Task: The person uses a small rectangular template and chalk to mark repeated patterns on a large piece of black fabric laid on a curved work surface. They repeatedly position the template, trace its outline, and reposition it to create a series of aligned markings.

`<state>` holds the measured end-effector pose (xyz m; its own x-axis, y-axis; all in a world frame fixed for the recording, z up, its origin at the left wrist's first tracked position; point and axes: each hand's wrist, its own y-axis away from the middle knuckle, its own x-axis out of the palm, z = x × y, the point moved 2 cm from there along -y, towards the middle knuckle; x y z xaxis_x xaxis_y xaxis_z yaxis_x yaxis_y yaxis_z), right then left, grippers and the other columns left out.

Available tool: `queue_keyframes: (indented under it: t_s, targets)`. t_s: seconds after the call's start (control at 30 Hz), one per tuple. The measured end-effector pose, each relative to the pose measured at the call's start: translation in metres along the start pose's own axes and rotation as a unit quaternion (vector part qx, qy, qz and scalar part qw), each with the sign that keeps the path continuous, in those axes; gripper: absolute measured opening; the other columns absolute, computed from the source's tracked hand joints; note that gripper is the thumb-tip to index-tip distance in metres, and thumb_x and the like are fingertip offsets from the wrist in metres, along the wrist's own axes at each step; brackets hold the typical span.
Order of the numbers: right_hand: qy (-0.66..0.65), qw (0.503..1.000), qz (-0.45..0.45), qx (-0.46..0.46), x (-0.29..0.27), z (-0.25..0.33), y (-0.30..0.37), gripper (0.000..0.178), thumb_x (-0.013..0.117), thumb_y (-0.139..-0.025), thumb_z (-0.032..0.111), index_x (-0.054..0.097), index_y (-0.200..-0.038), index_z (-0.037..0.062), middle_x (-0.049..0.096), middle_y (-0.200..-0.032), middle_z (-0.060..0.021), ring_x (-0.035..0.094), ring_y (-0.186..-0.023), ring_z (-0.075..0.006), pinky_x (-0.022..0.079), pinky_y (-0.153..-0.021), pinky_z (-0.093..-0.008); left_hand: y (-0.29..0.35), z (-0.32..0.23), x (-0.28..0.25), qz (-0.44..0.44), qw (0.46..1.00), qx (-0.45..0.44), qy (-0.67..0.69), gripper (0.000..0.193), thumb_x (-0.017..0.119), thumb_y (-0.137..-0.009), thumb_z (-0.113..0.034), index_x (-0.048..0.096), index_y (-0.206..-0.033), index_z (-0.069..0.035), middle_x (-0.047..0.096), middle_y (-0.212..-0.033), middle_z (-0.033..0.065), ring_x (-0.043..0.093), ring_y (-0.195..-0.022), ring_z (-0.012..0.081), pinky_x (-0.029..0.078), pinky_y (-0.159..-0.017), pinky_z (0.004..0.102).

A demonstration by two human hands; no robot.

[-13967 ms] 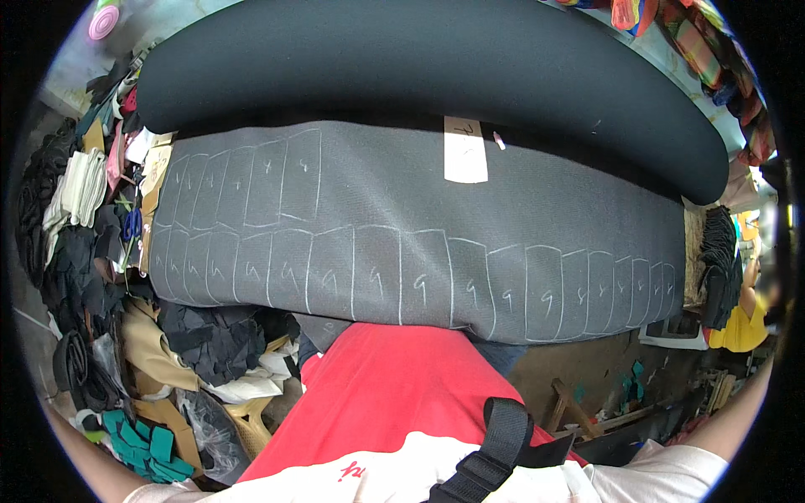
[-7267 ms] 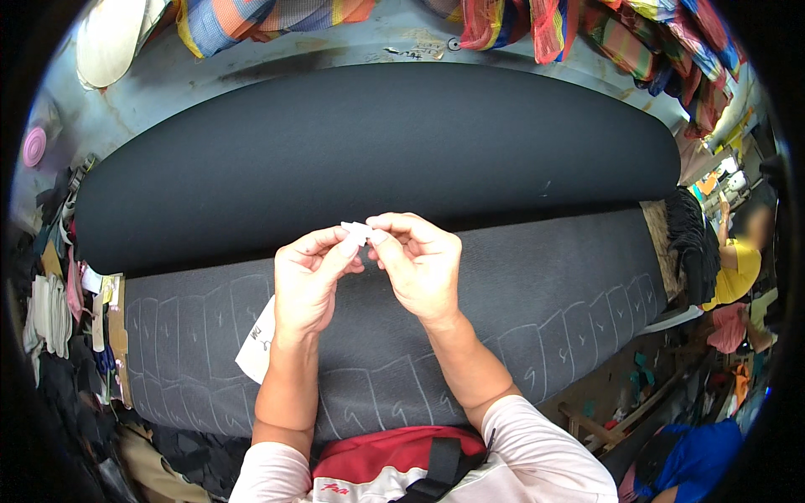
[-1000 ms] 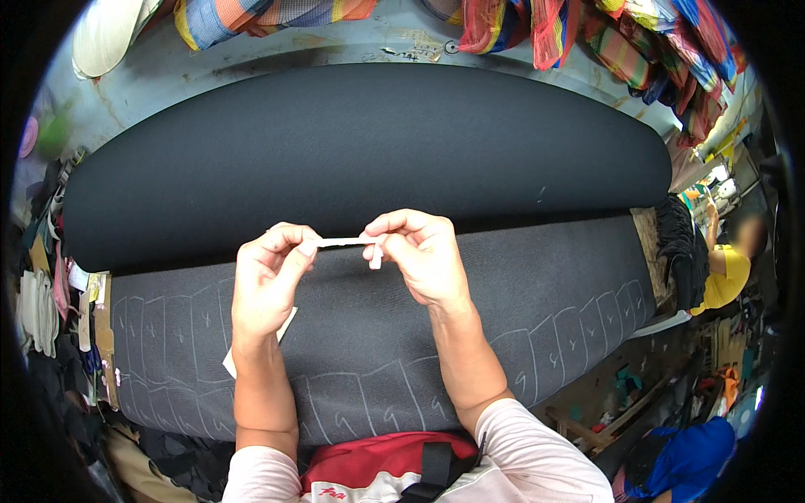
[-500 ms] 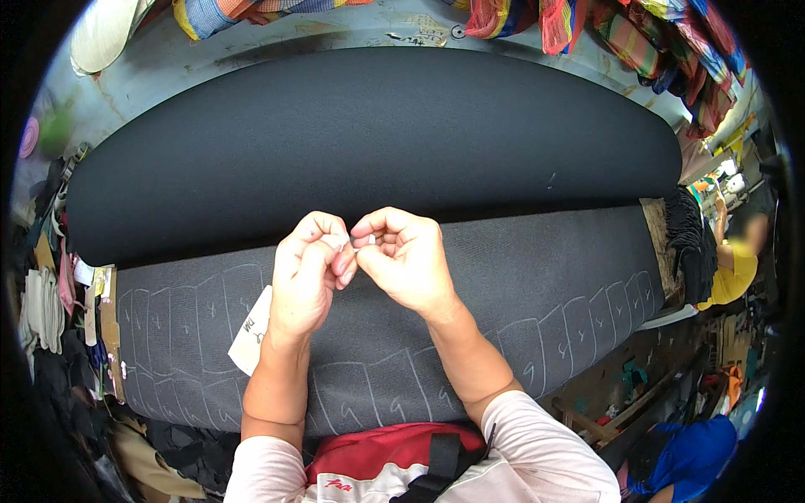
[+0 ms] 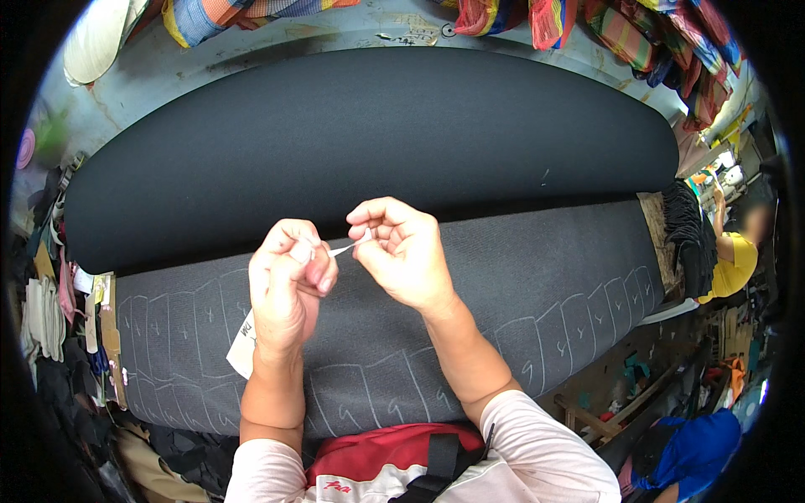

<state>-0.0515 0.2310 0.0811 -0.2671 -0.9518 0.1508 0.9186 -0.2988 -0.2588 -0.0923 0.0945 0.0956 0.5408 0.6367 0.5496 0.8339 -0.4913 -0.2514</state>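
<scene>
A thin white strip [image 5: 341,250] is stretched between my two hands, above the chalk-marked grey cloth. My left hand [image 5: 288,281] pinches one end with curled fingers, and my right hand [image 5: 408,260] grips the other end between thumb and forefinger. Whether the strip is paper, tape or thread I cannot make out. Beneath them lies the dark grey cloth [image 5: 503,260], drawn with rows of chalk outlines. A pale card [image 5: 241,350] with handwriting rests on it, partly behind my left forearm.
A large black fabric roll or padded piece [image 5: 377,134] spans the far side of the table. Black cloth strips [image 5: 694,243] hang at the right end. Folded cloth [image 5: 44,314] is stacked at left. Two people, in a yellow top [image 5: 731,268] and a blue top [image 5: 692,453], are at right.
My hands have moved apart, the left one going left and slightly down. The white strip now shows stretched across the gap between them.
</scene>
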Motion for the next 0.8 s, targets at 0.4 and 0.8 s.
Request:
queue_keyframes:
  t_s: [0.4,0.8]
  targets:
    - [0.101,0.991,0.025,-0.081,0.002,0.021,0.008,0.041,0.061,-0.076,-0.011,0.051,-0.116,-0.0055,0.054,-0.099,-0.01,0.062,-0.086,-0.0112,0.051,-0.075,-0.0217,-0.014,0.019,-0.021,0.022,0.969,-0.014,-0.245,0.016,0.07,-0.082,-0.013,0.071,-0.095,-0.003,0.049,-0.053,-0.0085,0.034,-0.049,-0.0025,0.026,-0.043,0.0171]
    - [0.004,1.0,0.017,-0.019,0.003,0.002,0.001,0.018,0.063,-0.083,-0.004,0.06,-0.101,-0.0047,0.064,-0.086,-0.0089,0.064,-0.079,-0.0118,0.054,-0.071,-0.0233,-0.015,0.013,-0.019,0.011,0.945,0.022,-0.328,0.012,0.058,-0.09,-0.012,0.061,-0.084,-0.002,0.053,-0.062,-0.0055,0.041,-0.055,-0.0003,0.033,-0.049,0.0183]
